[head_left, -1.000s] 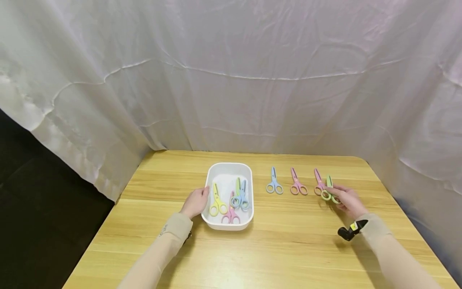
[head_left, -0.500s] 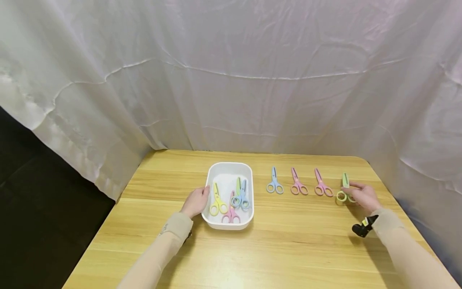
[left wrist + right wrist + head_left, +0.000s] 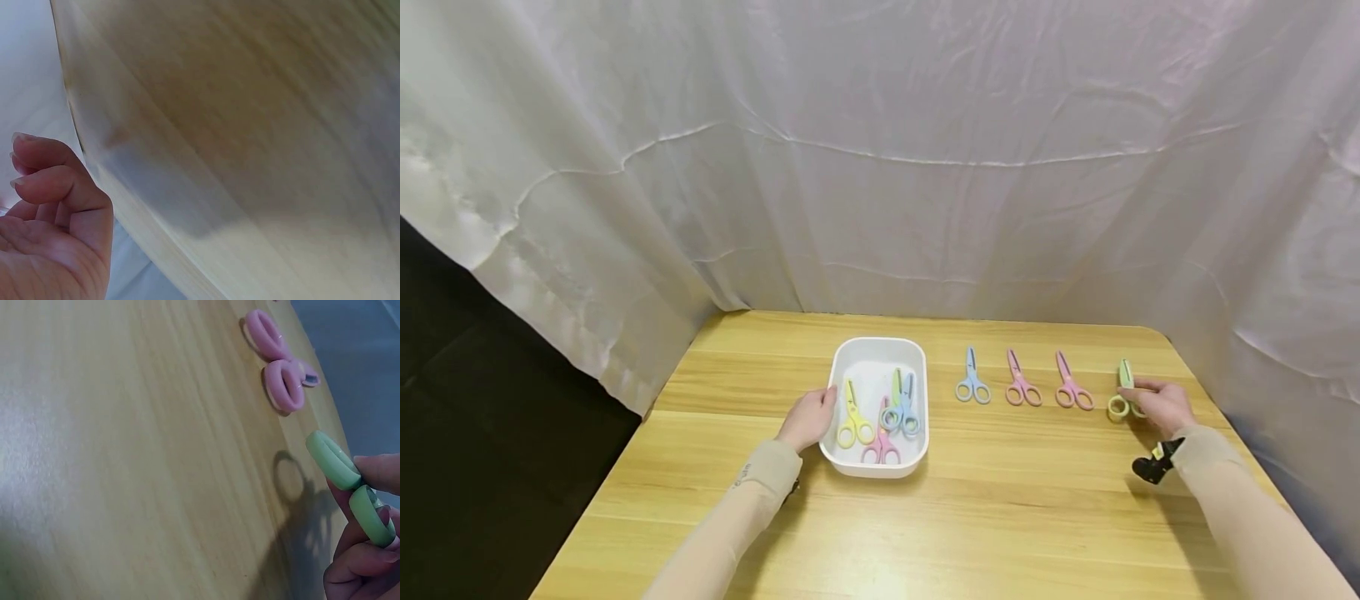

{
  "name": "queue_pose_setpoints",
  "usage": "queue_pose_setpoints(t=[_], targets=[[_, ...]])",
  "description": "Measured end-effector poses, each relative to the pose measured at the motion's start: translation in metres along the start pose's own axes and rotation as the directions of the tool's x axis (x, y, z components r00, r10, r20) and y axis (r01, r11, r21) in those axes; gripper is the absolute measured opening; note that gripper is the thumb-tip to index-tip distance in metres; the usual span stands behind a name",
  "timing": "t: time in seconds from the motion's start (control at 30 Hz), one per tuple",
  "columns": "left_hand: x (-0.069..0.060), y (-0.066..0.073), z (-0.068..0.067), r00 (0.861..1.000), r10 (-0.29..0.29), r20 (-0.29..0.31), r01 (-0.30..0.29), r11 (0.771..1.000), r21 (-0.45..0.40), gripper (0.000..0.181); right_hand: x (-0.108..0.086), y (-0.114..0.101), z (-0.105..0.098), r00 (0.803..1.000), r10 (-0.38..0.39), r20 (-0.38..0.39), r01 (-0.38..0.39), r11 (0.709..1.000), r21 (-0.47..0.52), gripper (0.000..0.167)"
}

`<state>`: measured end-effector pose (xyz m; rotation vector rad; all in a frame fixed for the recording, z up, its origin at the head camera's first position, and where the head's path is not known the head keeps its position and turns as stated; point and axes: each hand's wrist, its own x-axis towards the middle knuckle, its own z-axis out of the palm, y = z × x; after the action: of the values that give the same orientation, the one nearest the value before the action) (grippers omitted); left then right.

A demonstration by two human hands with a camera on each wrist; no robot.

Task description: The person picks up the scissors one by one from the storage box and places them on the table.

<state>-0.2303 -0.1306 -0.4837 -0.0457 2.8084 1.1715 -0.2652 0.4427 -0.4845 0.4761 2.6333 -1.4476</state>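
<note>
My left hand grips the left rim of a white tray; its fingers look curled in the left wrist view, where the tray does not show. Inside the tray lie yellow scissors, pink scissors, and blue scissors overlapping green ones. At the right of the table, my right hand pinches green scissors, blades pointing away. The right wrist view shows their handle loops between thumb and fingers, above a shadow on the wood.
Blue scissors, pink scissors and a second pink pair lie in a row between tray and right hand, blades away. The wooden table ends at a pale curtain behind and at the right.
My right hand has carried the green scissors rightward, from against the second pink pair to a spot right of it. The left hand and tray have stayed in place.
</note>
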Motion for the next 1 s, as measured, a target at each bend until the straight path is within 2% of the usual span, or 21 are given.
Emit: queue_pose_setpoints(t=[0.1,0.33,0.63,1.0], targets=[[0.0000,0.0000,-0.0007,1.000,-0.001,0.000,0.001,1.000,-0.001,0.055,0.0030,0.0018,0.0013,1.000,0.017,-0.024,-0.017,1.000,-0.001,0.067],[0.0006,-0.0023,0.0000,1.000,0.001,0.001,-0.001,1.000,-0.004,0.055,0.0043,0.0049,0.0035,0.994,-0.017,-0.110,0.000,0.988,-0.157,0.058],[0.0007,-0.0026,0.0012,1.000,0.005,0.002,-0.005,1.000,-0.002,0.056,-0.0004,0.0046,0.0036,0.978,-0.057,-0.200,0.000,0.961,-0.275,0.051],[-0.0009,-0.0008,0.0001,1.000,0.004,0.002,-0.004,1.000,-0.008,0.056,-0.0041,0.0057,0.0049,0.968,-0.079,-0.238,0.006,0.957,-0.290,0.054]])
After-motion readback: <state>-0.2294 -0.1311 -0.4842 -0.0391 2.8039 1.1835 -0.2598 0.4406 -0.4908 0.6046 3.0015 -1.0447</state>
